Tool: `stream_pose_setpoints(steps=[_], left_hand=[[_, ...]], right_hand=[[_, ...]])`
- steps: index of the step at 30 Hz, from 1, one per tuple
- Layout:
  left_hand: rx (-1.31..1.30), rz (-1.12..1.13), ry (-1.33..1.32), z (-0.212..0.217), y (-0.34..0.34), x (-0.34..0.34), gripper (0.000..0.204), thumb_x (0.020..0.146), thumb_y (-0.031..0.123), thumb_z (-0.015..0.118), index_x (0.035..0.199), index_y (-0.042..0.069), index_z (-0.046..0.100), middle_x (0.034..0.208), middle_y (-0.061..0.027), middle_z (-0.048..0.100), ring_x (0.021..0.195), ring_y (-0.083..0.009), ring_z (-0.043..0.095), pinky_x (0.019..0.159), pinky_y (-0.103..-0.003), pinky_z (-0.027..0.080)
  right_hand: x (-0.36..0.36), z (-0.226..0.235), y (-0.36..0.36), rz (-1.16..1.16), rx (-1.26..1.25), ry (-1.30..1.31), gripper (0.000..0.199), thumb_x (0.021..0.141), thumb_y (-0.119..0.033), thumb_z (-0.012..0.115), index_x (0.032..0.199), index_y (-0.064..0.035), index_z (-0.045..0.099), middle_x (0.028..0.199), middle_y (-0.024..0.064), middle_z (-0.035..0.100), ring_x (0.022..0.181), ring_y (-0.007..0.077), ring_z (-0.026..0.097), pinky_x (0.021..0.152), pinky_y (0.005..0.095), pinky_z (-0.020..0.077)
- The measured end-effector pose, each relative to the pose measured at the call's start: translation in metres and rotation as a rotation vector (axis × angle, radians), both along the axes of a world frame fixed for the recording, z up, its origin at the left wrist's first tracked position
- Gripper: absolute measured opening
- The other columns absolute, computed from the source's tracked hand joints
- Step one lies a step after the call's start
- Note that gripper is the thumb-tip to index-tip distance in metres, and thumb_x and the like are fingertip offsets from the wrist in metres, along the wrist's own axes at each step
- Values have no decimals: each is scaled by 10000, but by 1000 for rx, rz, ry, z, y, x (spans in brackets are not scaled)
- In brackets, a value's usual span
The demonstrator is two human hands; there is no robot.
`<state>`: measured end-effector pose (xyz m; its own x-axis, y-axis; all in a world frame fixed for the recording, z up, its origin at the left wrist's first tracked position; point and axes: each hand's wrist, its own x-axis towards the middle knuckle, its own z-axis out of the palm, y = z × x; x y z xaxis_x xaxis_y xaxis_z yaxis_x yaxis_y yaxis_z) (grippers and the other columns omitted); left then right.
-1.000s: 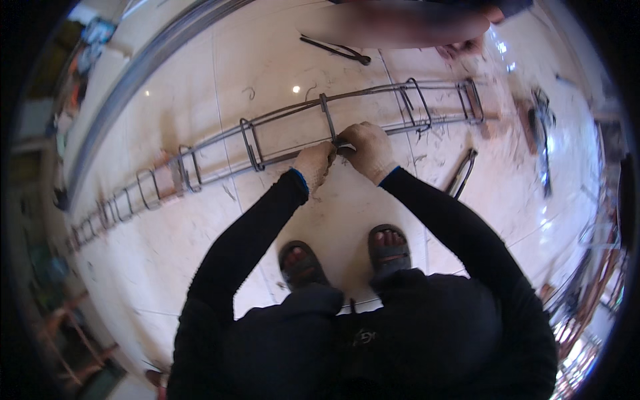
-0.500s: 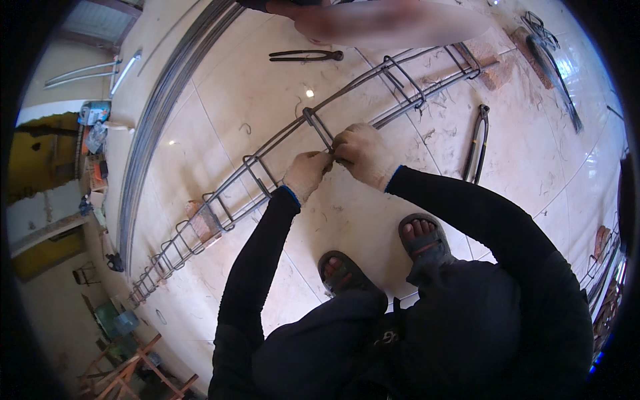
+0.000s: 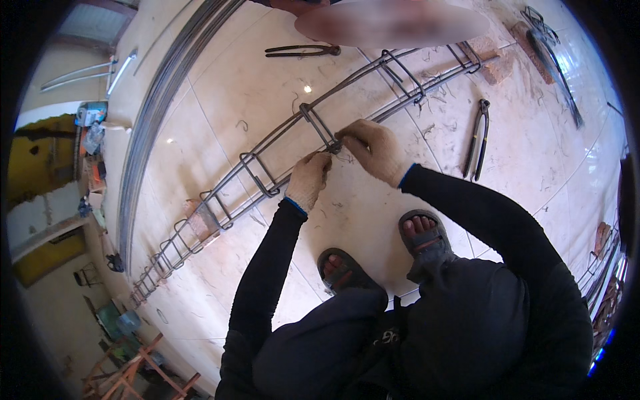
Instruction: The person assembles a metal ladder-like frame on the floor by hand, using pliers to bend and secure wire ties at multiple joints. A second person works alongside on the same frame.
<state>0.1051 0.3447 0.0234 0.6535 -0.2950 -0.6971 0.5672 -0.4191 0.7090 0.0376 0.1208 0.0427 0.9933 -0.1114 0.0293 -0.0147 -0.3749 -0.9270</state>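
Note:
A long rebar cage (image 3: 287,127) of dark steel bars with square stirrups lies diagonally across the tiled floor. At one stirrup's near lower corner, a small tangle of thin wire (image 3: 335,147) shows between my hands. My left hand (image 3: 310,181), in a pale knitted glove, is closed in a pinch just below that corner. My right hand (image 3: 377,151), gloved alike, has its fingertips pinched against the corner's right side. Whatever either hand pinches is hidden by the fingers. Two pincers lie near: one pair (image 3: 303,51) beyond the cage, another (image 3: 477,140) to its right.
Bricks (image 3: 203,220) prop the cage off the floor. Long steel bars (image 3: 150,127) run in a bundle at the left. Another person's arm (image 3: 293,7) appears at the top edge. Dark wire (image 3: 557,73) lies at the upper right, and wire scraps litter the tiles.
My right hand has shifted slightly right, turning its fingers more toward the stirrup corner. My left hand has dropped a little lower. The wire tangle between them is now uncovered.

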Motion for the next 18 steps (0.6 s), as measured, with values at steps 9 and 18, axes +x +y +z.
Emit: stream_pose_setpoints(steps=[9, 18], left_hand=[[-79, -2, -13, 20, -4, -2, 312, 1059, 316, 648, 873, 67, 655, 748, 21, 557, 625, -104, 491, 567, -295, 385], [-84, -7, 11, 11, -2, -1, 273, 1108, 290, 614, 958, 67, 665, 745, 37, 500, 601, -98, 445, 542, -297, 350]], right_hand=[[17, 2, -7, 353, -395, -142, 366, 862, 26, 658, 1165, -98, 821, 1150, 134, 725, 1152, 375, 690, 1023, 499, 563], [23, 3, 1, 308, -364, -146, 280, 896, -28, 690, 1115, -98, 850, 1139, 147, 742, 1098, 401, 702, 974, 504, 573]])
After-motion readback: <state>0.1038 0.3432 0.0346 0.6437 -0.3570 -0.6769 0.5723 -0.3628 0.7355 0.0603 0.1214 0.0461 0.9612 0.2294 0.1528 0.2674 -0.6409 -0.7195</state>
